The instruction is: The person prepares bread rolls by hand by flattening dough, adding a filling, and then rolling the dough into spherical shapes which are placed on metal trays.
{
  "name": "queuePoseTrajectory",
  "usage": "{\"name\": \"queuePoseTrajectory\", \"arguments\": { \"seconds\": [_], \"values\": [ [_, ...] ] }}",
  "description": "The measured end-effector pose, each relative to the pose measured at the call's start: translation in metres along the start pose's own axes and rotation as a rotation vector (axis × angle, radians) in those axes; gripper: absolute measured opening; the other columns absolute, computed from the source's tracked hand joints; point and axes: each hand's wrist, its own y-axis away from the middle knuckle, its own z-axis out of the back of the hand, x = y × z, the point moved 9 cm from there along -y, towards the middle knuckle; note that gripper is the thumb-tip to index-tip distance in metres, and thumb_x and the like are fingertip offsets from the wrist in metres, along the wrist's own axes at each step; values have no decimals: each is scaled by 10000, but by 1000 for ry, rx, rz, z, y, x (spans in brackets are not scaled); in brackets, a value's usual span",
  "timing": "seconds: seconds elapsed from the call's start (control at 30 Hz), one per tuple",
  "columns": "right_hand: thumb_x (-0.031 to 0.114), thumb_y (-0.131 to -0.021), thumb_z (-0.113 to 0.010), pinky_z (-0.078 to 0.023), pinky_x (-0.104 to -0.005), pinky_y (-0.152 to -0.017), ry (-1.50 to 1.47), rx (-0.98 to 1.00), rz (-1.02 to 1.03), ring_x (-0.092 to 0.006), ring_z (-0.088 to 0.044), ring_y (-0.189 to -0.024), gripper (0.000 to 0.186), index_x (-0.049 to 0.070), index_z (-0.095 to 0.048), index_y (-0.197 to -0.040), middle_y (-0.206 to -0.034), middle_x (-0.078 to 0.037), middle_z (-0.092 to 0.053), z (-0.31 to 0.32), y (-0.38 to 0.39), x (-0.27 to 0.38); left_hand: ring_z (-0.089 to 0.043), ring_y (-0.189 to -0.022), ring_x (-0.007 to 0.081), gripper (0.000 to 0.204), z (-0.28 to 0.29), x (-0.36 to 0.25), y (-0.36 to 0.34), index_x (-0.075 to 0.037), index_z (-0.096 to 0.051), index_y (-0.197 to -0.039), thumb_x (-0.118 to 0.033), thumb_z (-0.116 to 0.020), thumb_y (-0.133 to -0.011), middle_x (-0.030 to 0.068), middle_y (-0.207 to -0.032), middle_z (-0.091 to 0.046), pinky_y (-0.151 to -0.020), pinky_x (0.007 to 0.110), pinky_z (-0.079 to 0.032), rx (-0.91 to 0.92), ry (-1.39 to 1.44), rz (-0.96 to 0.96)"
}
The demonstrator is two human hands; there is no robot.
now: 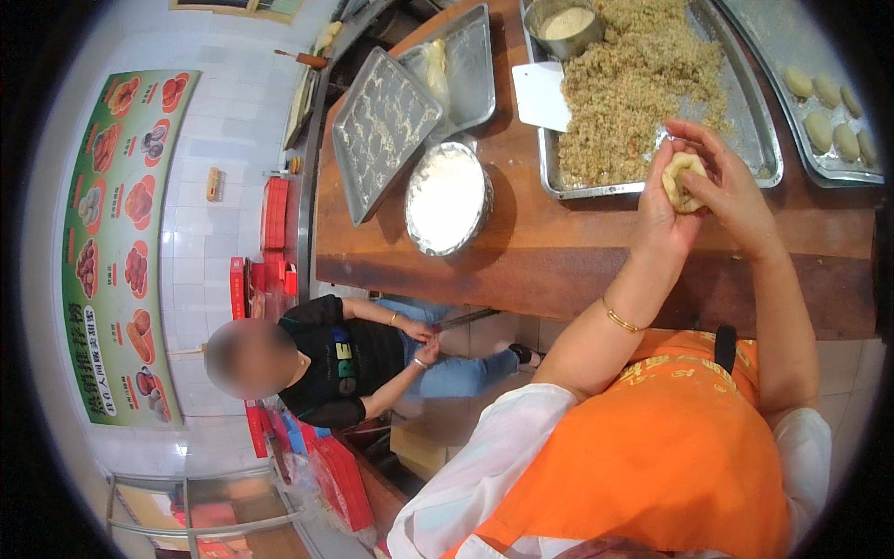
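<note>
My left hand (659, 212) cups a round piece of pale dough (682, 179) with crumbly filling in its middle. My right hand (728, 182) pinches the dough's upper edge from the other side, so both hands hold it together. They hover just above the near rim of a metal tray (756, 140) heaped with brownish crumbly filling (633, 74). A gold bangle sits on my left wrist.
A wooden table (559, 252) carries a foil-lined bowl of white flour (447, 197), a floured flat tray (382, 126), another tray (470, 65), a white scraper (542, 95), a metal bowl (564, 23) and a tray of shaped dough pieces (829, 112). Another person (354, 363) sits low at the left.
</note>
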Motion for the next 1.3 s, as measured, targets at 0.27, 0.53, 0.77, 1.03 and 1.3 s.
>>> {"name": "queuePoseTrajectory", "arguments": {
  "seconds": [0.27, 0.53, 0.77, 1.03, 1.3],
  "values": [
    [39, -851, -516, -423, -309, -1037, 157, -27, 91, -199, -564, -1186, 513, 16, -499, -1363, -1275, -121, -591, -7, -20, -9, -644, -940, 163, 237, -3, -14, -11, -64, -614, -1099, -255, -625, -960, 36, -988, -659, -821, 331, -571, -139, -88, -62],
    [45, -842, -493, -458, -288, -977, -190, 6, -97, -158, -576, -1122, 518, 46, -515, -1360, -1233, -90, -612, 4, -46, -20, -628, -837, 130, 301, -39, -39, -7, -132, -589, -1055, -414, -490, -1013, 10, -914, -621, -738, 292, -547, 77, -428, -217],
    [6, -775, -463, -428, -274, -980, -58, 53, -93, -146, -541, -1135, 563, 49, -516, -1334, -1233, -59, -579, -19, -25, -31, -573, -888, 85, 232, -9, -39, -1, -124, -566, -1081, -340, -544, -996, 2, -974, -572, -749, 245, -496, 71, -537, -282],
    [212, -729, -702, -285, -421, -1162, 415, 292, 242, -342, -404, -1386, 731, 62, -466, -1405, -1442, -185, -456, -52, -9, 47, -589, -1076, 144, 378, 9, -40, 17, -115, -483, -1336, -346, -484, -1037, 23, -1157, -581, -894, 307, -513, 72, -301, -152],
    [242, -843, -647, -344, -479, -1102, 661, 225, 466, -379, -537, -1191, 460, 38, -555, -1245, -1208, -174, -616, -74, 2, 74, -516, -1233, 150, 462, -20, -36, 58, -117, -380, -1429, -410, -362, -1071, 25, -1328, -503, -1036, 333, -449, 298, -113, -152]
  ]
}}
